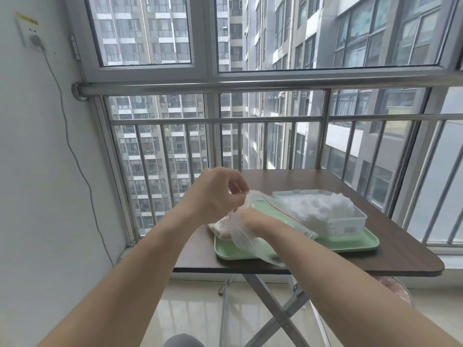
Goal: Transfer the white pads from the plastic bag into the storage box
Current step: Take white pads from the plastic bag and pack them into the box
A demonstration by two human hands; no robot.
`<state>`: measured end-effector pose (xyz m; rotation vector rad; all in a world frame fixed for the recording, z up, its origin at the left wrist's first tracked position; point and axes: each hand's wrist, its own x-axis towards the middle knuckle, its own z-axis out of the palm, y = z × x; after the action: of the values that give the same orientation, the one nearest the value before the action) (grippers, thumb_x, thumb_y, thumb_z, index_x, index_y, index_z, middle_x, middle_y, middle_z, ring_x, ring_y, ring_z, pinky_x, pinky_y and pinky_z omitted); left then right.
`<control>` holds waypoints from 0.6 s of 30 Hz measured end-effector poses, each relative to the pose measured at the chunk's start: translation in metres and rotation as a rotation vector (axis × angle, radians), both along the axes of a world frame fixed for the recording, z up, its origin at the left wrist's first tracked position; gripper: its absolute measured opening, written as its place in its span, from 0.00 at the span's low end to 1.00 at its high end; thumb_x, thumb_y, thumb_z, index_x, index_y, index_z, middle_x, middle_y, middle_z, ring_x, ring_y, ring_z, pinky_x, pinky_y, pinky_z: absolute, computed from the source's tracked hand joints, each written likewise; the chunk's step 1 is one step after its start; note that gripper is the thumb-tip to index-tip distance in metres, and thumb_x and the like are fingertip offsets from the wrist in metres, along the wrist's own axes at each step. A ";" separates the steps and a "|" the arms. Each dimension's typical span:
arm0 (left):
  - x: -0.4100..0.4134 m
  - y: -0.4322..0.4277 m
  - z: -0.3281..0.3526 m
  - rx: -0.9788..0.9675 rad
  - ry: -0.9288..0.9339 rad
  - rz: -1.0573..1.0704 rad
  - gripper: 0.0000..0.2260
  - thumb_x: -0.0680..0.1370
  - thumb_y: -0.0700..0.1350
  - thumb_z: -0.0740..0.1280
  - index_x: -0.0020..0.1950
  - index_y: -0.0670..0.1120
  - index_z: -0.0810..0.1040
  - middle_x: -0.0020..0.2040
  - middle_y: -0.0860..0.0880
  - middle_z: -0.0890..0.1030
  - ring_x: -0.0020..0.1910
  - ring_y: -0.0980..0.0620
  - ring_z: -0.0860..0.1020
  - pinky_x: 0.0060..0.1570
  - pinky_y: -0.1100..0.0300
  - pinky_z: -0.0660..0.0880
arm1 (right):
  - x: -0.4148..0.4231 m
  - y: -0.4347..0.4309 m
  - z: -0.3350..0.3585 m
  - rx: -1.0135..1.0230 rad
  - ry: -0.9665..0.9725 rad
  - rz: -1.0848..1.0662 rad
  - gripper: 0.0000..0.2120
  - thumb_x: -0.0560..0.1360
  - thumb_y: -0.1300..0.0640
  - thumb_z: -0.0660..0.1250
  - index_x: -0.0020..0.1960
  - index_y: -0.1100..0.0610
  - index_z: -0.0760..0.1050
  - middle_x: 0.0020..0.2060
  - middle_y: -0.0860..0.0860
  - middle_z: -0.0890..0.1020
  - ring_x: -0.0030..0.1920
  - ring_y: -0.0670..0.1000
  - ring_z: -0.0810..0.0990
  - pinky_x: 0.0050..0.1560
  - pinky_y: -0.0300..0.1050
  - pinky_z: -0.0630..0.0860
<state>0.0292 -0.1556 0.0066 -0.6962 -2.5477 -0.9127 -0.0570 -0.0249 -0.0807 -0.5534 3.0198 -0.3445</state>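
Note:
A clear plastic bag (253, 240) with a red zip line lies over the left half of a green tray (360, 242). My left hand (215, 194) pinches the bag's upper edge and lifts it. My right hand (250, 219) reaches inside the bag; its fingers are hidden by the plastic. A few white pads (221, 227) show through the bag at its left end. On the tray's right half stands the clear storage box (348, 222), heaped with white pads (318, 205).
The tray sits on a small brown folding table (400, 256) with crossed metal legs. A metal railing (250, 120) and windows stand right behind it. A white wall with a socket and cable is on the left.

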 end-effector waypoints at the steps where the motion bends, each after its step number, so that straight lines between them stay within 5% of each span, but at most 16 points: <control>1: 0.000 0.000 -0.001 -0.010 -0.001 0.002 0.04 0.76 0.40 0.72 0.46 0.49 0.83 0.38 0.53 0.84 0.30 0.53 0.83 0.34 0.50 0.82 | 0.005 -0.003 0.003 -0.014 -0.060 -0.011 0.17 0.78 0.56 0.65 0.66 0.58 0.74 0.63 0.58 0.78 0.62 0.59 0.76 0.61 0.52 0.72; 4: 0.002 -0.001 -0.002 -0.033 -0.005 0.010 0.05 0.76 0.40 0.72 0.46 0.50 0.82 0.37 0.54 0.83 0.28 0.58 0.81 0.35 0.51 0.82 | 0.011 -0.003 0.004 0.089 -0.020 0.016 0.24 0.79 0.47 0.62 0.71 0.55 0.65 0.68 0.56 0.72 0.64 0.57 0.70 0.67 0.51 0.62; 7: 0.003 -0.002 -0.003 -0.034 -0.007 0.006 0.05 0.76 0.40 0.72 0.47 0.50 0.82 0.37 0.55 0.83 0.29 0.58 0.81 0.35 0.51 0.82 | 0.026 -0.003 0.012 -0.009 -0.012 0.009 0.20 0.82 0.56 0.59 0.73 0.59 0.64 0.68 0.57 0.71 0.66 0.56 0.69 0.71 0.48 0.61; 11: 0.005 -0.002 -0.003 0.001 0.006 0.015 0.06 0.76 0.39 0.71 0.47 0.49 0.82 0.40 0.53 0.84 0.29 0.56 0.82 0.31 0.49 0.82 | 0.025 -0.002 0.014 -0.180 -0.029 -0.092 0.15 0.82 0.62 0.56 0.66 0.61 0.73 0.52 0.55 0.71 0.51 0.52 0.67 0.65 0.53 0.69; 15: 0.002 0.001 -0.003 0.010 0.072 0.101 0.05 0.75 0.40 0.70 0.48 0.48 0.82 0.41 0.53 0.83 0.32 0.55 0.83 0.37 0.52 0.82 | 0.028 0.001 0.025 -0.068 -0.046 -0.043 0.11 0.80 0.63 0.59 0.41 0.51 0.69 0.49 0.55 0.73 0.49 0.53 0.70 0.58 0.52 0.73; 18: -0.002 0.006 -0.004 -0.020 0.182 0.197 0.03 0.75 0.44 0.69 0.47 0.50 0.82 0.40 0.54 0.82 0.38 0.53 0.79 0.43 0.54 0.79 | 0.044 0.014 0.041 0.037 -0.010 -0.035 0.05 0.78 0.61 0.60 0.43 0.57 0.71 0.46 0.56 0.76 0.45 0.54 0.73 0.45 0.46 0.70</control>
<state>0.0273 -0.1495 0.0023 -0.4984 -2.4152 -0.7248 -0.0133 -0.0107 -0.0395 -0.4955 3.0230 -0.2914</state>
